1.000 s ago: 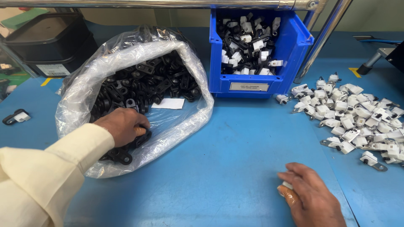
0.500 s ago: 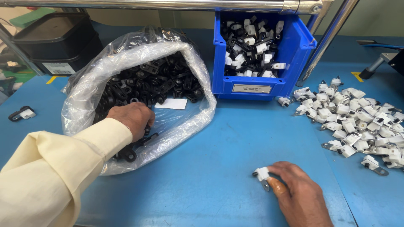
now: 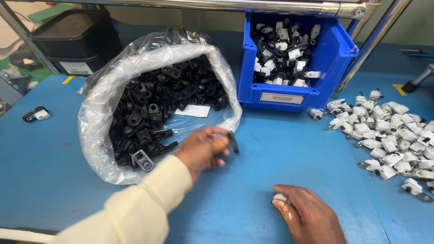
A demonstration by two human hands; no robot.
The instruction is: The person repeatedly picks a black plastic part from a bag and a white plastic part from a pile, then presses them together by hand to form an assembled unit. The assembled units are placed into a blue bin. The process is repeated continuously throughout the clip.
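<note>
Slippage is your risk: your left hand (image 3: 201,149) pinches a black clip (image 3: 233,142) only at the fingertips, just clear of the bag (image 3: 95,135), while your right fingers (image 3: 289,210) close on a white piece (image 3: 280,197) against the surface (image 3: 271,153), so either could drop.

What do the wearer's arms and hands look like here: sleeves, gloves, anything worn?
The left arm wears a long cream sleeve, loose and creased, that ends at the wrist. The left hand is bare: no glove, ring or watch shows. The right hand is bare too, with an orange-tinted cover on the thumb, seemingly a finger cot. Its wrist and forearm are cut off by the frame's lower edge.
</note>
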